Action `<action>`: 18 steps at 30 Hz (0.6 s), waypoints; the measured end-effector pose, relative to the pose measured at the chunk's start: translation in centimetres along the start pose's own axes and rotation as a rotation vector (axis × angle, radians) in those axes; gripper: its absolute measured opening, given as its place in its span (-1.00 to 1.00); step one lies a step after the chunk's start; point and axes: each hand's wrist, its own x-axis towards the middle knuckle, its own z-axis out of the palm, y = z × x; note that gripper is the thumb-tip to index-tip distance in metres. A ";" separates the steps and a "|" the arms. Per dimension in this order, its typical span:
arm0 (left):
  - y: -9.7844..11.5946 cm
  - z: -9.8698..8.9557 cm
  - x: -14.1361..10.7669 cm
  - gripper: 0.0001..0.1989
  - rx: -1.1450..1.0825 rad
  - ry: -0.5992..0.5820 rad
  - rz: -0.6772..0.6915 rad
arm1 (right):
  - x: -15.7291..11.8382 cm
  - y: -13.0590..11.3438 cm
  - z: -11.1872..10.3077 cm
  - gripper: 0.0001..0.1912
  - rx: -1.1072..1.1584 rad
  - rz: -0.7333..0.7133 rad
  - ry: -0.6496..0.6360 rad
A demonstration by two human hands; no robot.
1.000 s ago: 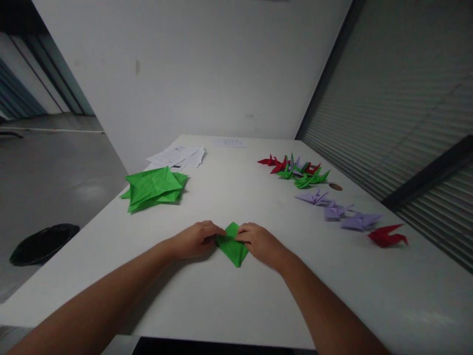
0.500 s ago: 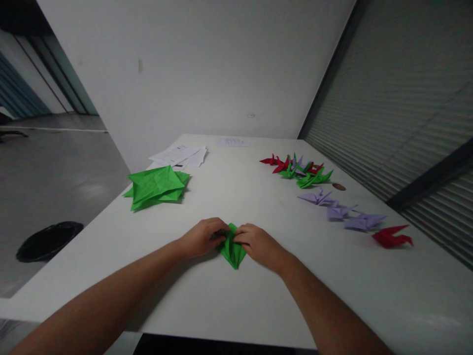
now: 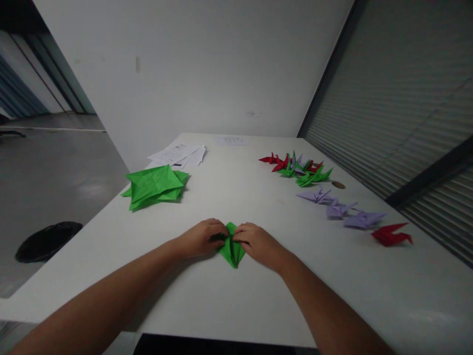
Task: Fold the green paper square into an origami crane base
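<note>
Flat on the white table [image 3: 207,305] in front of me lies a green sheet of origami paper [image 3: 232,254], folded into a diamond with a crease down its middle. My left hand [image 3: 205,237] pinches its left side, fingers curled and pressed together. From the other side, my right hand [image 3: 256,241] has its fingertips closed on the right flap near the centre. Both hands cover the diamond's side corners, while its top and bottom points show.
Green paper sheets [image 3: 157,187] are stacked at left, before printed papers [image 3: 179,154]. At right are a pile of folded cranes [image 3: 303,170], purple cranes [image 3: 364,219], a red crane [image 3: 391,235] and a brown disc [image 3: 338,185]. A black-lined bin [image 3: 48,241] stands on the floor.
Both hands stay on the green paper with only tiny finger movements. Its centre flaps look slightly more closed toward the middle crease. The whole view has shifted a little.
</note>
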 end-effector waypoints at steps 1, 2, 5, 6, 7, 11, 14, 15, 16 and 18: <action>0.1 0.1 0.1 -0.83 0.016 -0.007 -0.008 | 0.0 0.0 0.0 -0.70 -0.002 -0.001 -0.006; 0.2 0.1 0.2 -0.84 0.030 -0.015 -0.013 | 0.1 -0.1 0.0 -0.70 -0.004 -0.002 -0.010; 0.3 0.3 0.5 -0.82 0.054 -0.028 -0.034 | 0.2 -0.2 -0.1 -0.69 -0.001 0.002 -0.010; 0.3 0.4 0.6 -0.81 0.059 -0.029 -0.055 | 0.2 -0.3 -0.1 -0.69 0.001 0.003 -0.008; 0.3 0.5 0.6 -0.79 0.061 -0.029 -0.082 | 0.2 -0.4 -0.1 -0.69 0.003 0.003 -0.007; 0.4 0.8 1.0 -0.77 0.054 -0.027 -0.202 | 0.1 -0.5 -0.1 -0.69 0.007 0.007 -0.009; 0.6 1.1 1.4 -0.82 0.068 -0.025 -0.276 | 0.0 -0.7 -0.1 -0.56 0.019 0.012 -0.010; 0.6 1.1 1.5 -0.85 0.071 -0.019 -0.292 | -0.1 -0.7 -0.1 -0.49 0.025 0.011 -0.014; 0.7 1.2 1.5 -0.86 0.073 -0.011 -0.304 | -0.2 -0.8 -0.1 -0.44 0.031 0.008 -0.021; 0.8 1.4 1.6 -0.85 0.080 0.009 -0.319 | -0.4 -0.8 -0.2 -0.42 0.037 -0.008 -0.052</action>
